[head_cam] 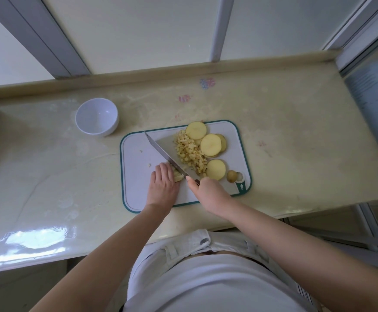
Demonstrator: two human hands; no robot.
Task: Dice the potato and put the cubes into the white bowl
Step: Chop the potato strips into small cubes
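Potato piece (178, 177), pale yellow and cut into strips, sits mid-board on one white, teal-rimmed cutting board (138, 194), pinned under the curled fingers of the left hand (164, 183). One steel knife (161, 152), gripped by the right hand (208, 192), lies diagonally, tip far-left. One heap of small cubes (190, 154); at least four round slices (210, 145); one smooth white bowl (96, 118) off the board, far-left.

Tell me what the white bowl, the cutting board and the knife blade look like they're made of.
White bowl: likely melamine or glazed ceramic; smooth, glossy, highlight inside.
Cutting board: probably plastic; matte white, teal rim.
Knife blade: metal, likely steel; grey, reflective sheen.
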